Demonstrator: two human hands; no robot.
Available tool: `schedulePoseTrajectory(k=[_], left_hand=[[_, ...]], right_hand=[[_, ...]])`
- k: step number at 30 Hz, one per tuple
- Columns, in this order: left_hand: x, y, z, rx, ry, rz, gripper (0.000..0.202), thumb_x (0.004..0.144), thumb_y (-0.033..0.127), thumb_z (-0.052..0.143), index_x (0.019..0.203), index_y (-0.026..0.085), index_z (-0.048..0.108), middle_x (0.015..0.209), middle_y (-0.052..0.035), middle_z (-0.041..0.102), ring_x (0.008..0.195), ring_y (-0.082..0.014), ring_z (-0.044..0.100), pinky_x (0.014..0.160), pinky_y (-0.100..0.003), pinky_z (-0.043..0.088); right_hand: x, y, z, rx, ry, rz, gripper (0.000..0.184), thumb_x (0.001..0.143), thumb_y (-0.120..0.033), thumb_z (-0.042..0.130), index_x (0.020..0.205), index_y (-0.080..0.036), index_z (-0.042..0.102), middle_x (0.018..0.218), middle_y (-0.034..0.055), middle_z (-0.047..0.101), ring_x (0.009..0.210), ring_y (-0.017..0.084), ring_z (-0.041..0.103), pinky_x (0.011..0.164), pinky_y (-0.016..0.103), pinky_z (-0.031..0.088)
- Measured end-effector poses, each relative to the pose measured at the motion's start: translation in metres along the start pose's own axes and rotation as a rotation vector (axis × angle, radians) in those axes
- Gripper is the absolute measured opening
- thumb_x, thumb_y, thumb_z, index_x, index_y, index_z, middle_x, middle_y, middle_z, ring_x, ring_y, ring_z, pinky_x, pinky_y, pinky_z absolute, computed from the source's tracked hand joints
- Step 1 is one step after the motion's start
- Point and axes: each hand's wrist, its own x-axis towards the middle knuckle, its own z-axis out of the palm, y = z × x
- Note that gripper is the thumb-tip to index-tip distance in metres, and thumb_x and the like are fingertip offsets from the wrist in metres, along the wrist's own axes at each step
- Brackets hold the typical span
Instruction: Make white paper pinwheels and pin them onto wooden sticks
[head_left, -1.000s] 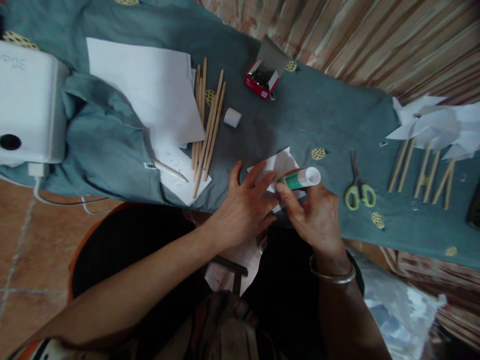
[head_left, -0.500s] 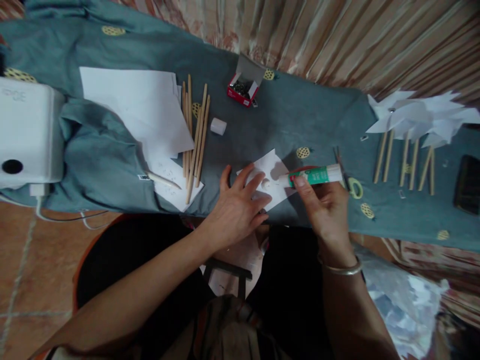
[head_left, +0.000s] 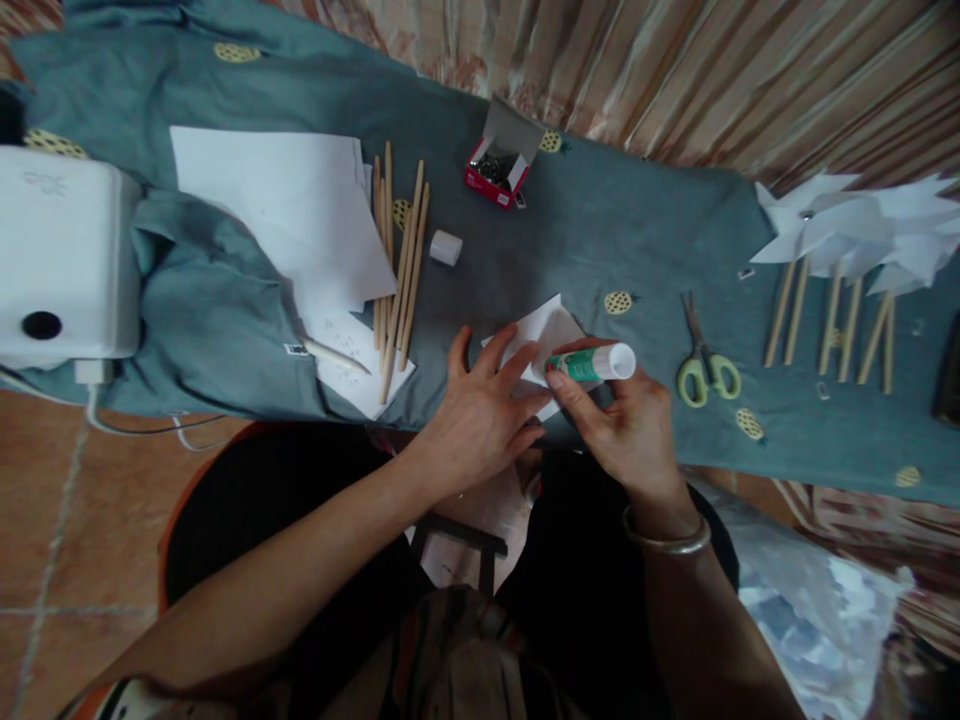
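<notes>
My right hand (head_left: 626,430) grips a green and white glue stick (head_left: 592,363), its tip pressed on a small folded white paper (head_left: 541,333) that lies on the teal cloth (head_left: 600,240). My left hand (head_left: 480,415) lies flat with fingers spread on the left part of that paper, holding it down. Part of the paper is hidden under both hands.
Several wooden sticks (head_left: 397,260) lie on white sheets (head_left: 285,205) to the left, with a white cap (head_left: 445,248) beside them. A red box of clips (head_left: 499,165) stands behind. Green scissors (head_left: 701,365) and paper pinwheels (head_left: 840,235) lie right. A white device (head_left: 64,255) sits far left.
My right hand drew the glue stick away to the right, then brought it back onto the paper. My left hand stayed on the paper. The camera shifted slightly.
</notes>
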Motion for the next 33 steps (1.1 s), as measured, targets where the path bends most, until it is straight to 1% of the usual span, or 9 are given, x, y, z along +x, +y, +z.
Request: schedulePoseTrajectory(k=[4,8,12,15,17,21,23,27,33], left_hand=[[0.001,0.000,0.000,-0.006,-0.008,0.001,0.025,0.085,0.035,0.067,0.107,0.024,0.072,0.146,-0.0124,0.049,0.141,-0.0393,0.033,0.112,-0.072,0.017],[0.000,-0.001,0.000,-0.034,-0.001,0.000,0.025,0.086,0.036,0.066,0.108,0.025,0.071,0.147,-0.0115,0.049,0.142,-0.0390,0.032,0.112,-0.073,0.014],[-0.001,-0.002,-0.002,-0.085,0.005,-0.002,0.029,0.087,0.037,0.066,0.112,0.025,0.071,0.149,-0.0142,0.046,0.143,-0.0391,0.030,0.111,-0.071,0.016],[-0.001,-0.004,-0.003,-0.137,0.056,0.003,0.029,0.088,0.035,0.064,0.115,0.025,0.070,0.152,-0.0140,0.042,0.144,-0.0374,0.030,0.112,-0.069,0.017],[0.001,-0.006,-0.002,-0.172,0.117,0.009,0.025,0.090,0.031,0.061,0.112,0.024,0.071,0.150,-0.0125,0.045,0.144,-0.0339,0.032,0.114,-0.065,0.019],[0.006,-0.011,-0.001,-0.216,0.246,0.005,0.019,0.092,0.024,0.055,0.101,0.020,0.071,0.135,-0.0111,0.059,0.131,-0.0271,0.049,0.112,-0.053,0.030],[0.009,-0.014,-0.002,-0.202,0.262,-0.034,0.019,0.091,0.025,0.057,0.104,0.019,0.070,0.129,-0.0106,0.062,0.124,-0.0271,0.052,0.108,-0.050,0.036],[0.014,-0.015,-0.003,-0.129,0.175,-0.090,0.027,0.087,0.029,0.062,0.112,0.019,0.068,0.128,-0.0108,0.061,0.121,-0.0311,0.050,0.102,-0.052,0.038],[0.024,-0.011,-0.002,-0.069,0.134,-0.082,0.021,0.087,0.027,0.062,0.104,0.018,0.070,0.120,-0.0099,0.064,0.117,-0.0305,0.051,0.100,-0.051,0.037]], right_hand=[[0.004,0.003,0.006,0.086,0.051,0.158,0.031,0.081,-0.048,0.070,0.095,-0.020,0.070,0.085,0.0044,0.075,0.077,0.021,0.070,0.074,0.036,0.055],[0.009,0.005,0.011,0.397,0.070,0.294,0.029,0.074,-0.048,0.077,0.082,-0.020,0.072,0.074,0.0006,0.074,0.067,0.016,0.068,0.066,0.031,0.056],[0.012,0.009,0.008,0.766,0.127,0.413,0.027,0.070,-0.046,0.082,0.075,-0.021,0.071,0.070,-0.0036,0.072,0.063,0.011,0.067,0.063,0.024,0.059],[0.014,0.011,0.003,0.974,0.129,0.500,0.027,0.068,-0.045,0.083,0.074,-0.022,0.071,0.072,-0.0048,0.072,0.063,0.008,0.067,0.064,0.021,0.060],[0.015,0.010,0.001,1.041,0.113,0.532,0.028,0.068,-0.045,0.084,0.074,-0.022,0.070,0.072,-0.0050,0.073,0.063,0.008,0.068,0.065,0.020,0.060],[0.016,0.007,0.002,1.045,0.204,0.524,0.031,0.060,-0.043,0.088,0.070,-0.021,0.069,0.070,-0.0055,0.071,0.061,0.008,0.066,0.062,0.019,0.060],[0.015,0.008,0.003,0.995,0.243,0.494,0.031,0.059,-0.042,0.089,0.070,-0.020,0.069,0.070,-0.0048,0.071,0.062,0.009,0.066,0.061,0.021,0.060],[0.012,0.015,0.001,0.906,0.249,0.456,0.031,0.063,-0.045,0.086,0.072,-0.021,0.068,0.070,-0.0035,0.070,0.064,0.011,0.067,0.063,0.026,0.062],[0.009,0.016,-0.001,0.889,0.242,0.440,0.032,0.063,-0.047,0.085,0.073,-0.021,0.069,0.071,-0.0034,0.070,0.065,0.011,0.066,0.063,0.025,0.061]])
